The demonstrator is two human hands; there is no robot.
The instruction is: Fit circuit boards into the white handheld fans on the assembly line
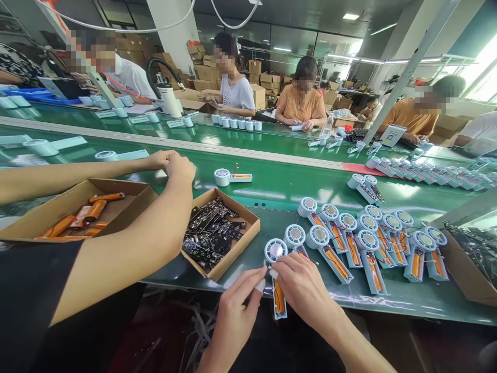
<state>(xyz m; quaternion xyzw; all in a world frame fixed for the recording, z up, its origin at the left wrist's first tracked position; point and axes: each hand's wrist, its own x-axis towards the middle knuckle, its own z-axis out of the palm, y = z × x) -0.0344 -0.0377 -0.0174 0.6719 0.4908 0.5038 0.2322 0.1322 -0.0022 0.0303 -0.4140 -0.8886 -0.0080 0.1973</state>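
A light-blue handheld fan (pixel 276 251) lies at the table's near edge, its open handle showing an orange battery cell (pixel 278 300). Below its round head, my left hand (pixel 238 305) has thumb and forefinger pinched together. My right hand (pixel 301 282) bends over the handle's upper part, fingertips closed and almost meeting the left ones. White covers show on some fingertips. Whatever tiny part lies between the fingers is too small to name. To the right, several similar fans (pixel 367 241) with orange cells and thin red wires lie in a cluster.
A cardboard box of black circuit boards (pixel 254 228) stands left of my hands. A co-worker's arms (pixel 155 217) reach over a box of orange cells (pixel 23 228). Another box (pixel 466 269) holds dark parts at right. Several people sit across the green conveyor (pixel 174 155).
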